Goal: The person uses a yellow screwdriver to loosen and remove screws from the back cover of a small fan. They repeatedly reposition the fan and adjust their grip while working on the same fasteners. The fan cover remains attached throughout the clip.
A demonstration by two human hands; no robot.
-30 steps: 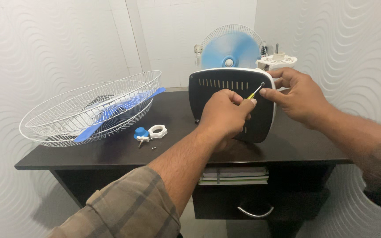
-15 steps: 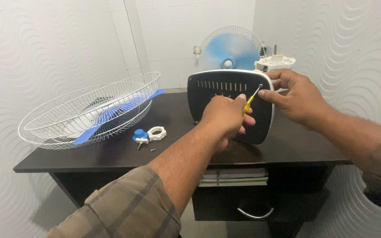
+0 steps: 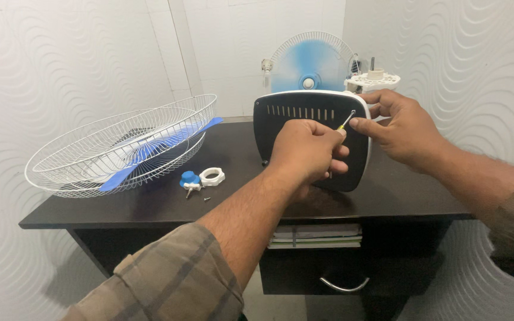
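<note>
Nearest the camera, the left hand (image 3: 306, 151) is seen closed in a fist around the yellow handle of a screwdriver (image 3: 345, 120); only a sliver of the handle shows past the knuckles. The tool's long axis is tilted up and to the right, away from the fist, and its thin metal shaft ends near the upper right corner of the dark fan base panel (image 3: 292, 128), which is stood on edge at the middle of the desk (image 3: 388, 199), toward its right end. The tip is met there by the right hand (image 3: 401, 128), whose fingers are curled over the panel's white top right rim while the thumb is brought just beside the shaft. The left hand is thus the one on the tool, and the right is nearer the tip and holds the panel steady.

Toward the left edge of the desk a white wire fan guard (image 3: 120, 148) is laid with a blue blade (image 3: 150, 153) inside it; a blue cap (image 3: 189, 179) and a white ring nut (image 3: 212, 176) are lying near the front edge between guard and panel. Behind the panel, a fan (image 3: 310, 65) is seen against the far wall.

Compared with half a second earlier, the shaft is raised slightly and more of it is bared, and the thumb of the right hand is brought closer to it.
</note>
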